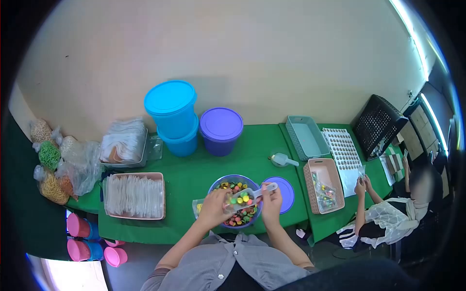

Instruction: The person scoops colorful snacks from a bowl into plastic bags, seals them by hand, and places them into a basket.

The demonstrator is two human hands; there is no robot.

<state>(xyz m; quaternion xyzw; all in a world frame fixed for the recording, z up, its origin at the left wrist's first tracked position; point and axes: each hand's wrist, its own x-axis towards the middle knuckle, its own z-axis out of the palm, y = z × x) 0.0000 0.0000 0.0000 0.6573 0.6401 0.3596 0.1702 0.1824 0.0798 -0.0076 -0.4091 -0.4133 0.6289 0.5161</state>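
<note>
Over a bowl [213, 185] of colourful round candies, my right hand [272, 201] is closed round the handle of a clear scoop [241, 199] that holds yellow, green and red pieces. My left hand [214, 207] is closed at the scoop's front end; what its fingers grip is too small to make out. A small clear packet [197, 206] with something yellow shows beside my left hand. The purple lid [281, 195] lies on the green table to the right of the bowl.
Blue tubs [177, 121] and a purple tub [221, 132] stand at the back. Left are a basket of packets [135, 196] and bagged snacks [49, 155]. Right are a second scoop [283, 160], a pink basket [324, 185], a sticker sheet [342, 150] and a co-worker [388, 218].
</note>
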